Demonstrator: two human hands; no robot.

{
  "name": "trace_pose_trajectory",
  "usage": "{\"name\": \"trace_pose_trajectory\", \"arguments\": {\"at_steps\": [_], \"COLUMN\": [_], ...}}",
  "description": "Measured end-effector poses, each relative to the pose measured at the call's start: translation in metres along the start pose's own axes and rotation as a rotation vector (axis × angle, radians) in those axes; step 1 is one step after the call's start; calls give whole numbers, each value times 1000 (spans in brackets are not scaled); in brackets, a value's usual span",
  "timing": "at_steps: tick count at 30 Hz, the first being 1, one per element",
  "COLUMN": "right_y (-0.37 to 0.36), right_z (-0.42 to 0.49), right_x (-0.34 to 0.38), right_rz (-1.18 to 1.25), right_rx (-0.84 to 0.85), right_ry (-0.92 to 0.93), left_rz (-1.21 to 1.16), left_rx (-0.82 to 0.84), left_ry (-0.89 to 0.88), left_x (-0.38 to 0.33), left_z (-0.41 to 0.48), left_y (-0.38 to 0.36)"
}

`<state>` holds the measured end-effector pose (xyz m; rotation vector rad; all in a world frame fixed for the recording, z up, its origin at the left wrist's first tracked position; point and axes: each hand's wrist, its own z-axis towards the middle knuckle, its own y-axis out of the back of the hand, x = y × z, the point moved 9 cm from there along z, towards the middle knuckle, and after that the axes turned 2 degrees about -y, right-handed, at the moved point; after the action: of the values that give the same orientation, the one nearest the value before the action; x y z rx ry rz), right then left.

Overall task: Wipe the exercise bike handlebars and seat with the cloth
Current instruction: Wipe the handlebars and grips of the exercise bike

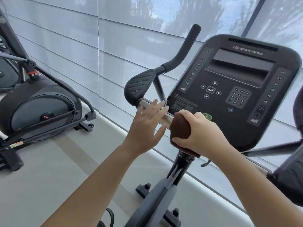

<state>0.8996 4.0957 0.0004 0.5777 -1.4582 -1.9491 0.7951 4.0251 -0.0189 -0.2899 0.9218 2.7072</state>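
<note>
The exercise bike's left handlebar [180, 53] curves up in black foam from a chrome bar [147, 103] beside a black elbow pad [139, 86]. My right hand [200, 133] is shut on a dark brown cloth [180, 128], pressed around the chrome bar just below the console [236, 89]. My left hand [147, 126] hovers open with spread fingers over the same bar, left of the cloth. The right handlebar [290, 174] shows partly at the right edge. The seat is out of view.
An elliptical trainer [37, 110] stands on the grey floor to the left. Windows with translucent blinds [82, 38] run behind the bike. The bike's stem [178, 166] and base feet [144, 189] are below my hands.
</note>
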Motion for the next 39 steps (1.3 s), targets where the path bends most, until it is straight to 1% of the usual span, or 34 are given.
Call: {"name": "trace_pose_trajectory", "arguments": {"at_steps": [3,9,12,15,20,22,25,27,28,29,32,34,39], "right_y": [11,36,36,29,36,37,40,47,48,45,31,30,38], "right_z": [-35,-98,-91,-80,-105,-106,-95,-85,-82,-79,-81,-85,-96], "right_x": [-24,-84,-83,-76,-95,-96,-97,-99,-101,-102,-97,-95,-78], "right_rz": [-89,-58,-12,89,115,131,184,298,314,287,68,-32,-129], "right_rx": [-3,9,-16,-32,8,73,177,136,98,72,42,-10,-164], "right_ry": [3,-131,-129,-112,-63,-71,-160,-235,-273,-303,-366,-389,-245], "left_rz": [-40,-54,-105,-143,-174,-189,-205,-211,-215,-220,-233,-233,-262], "left_rx": [16,55,91,91,76,75,62,58,59,60,58,58,40], "left_ry": [-17,-170,-190,-185,-153,-145,-146,-141,-138,-134,-131,-138,-111], "left_x": [-18,-64,-89,-104,-100,-98,-96,-95,-95,-95,-94,-94,-93], "left_z": [-2,-3,-1,-3,0,0,0,1,1,1,1,1,0], "left_y": [-14,-35,-46,-53,-53,-54,-55,-55,-55,-55,-55,-54,-55]}}
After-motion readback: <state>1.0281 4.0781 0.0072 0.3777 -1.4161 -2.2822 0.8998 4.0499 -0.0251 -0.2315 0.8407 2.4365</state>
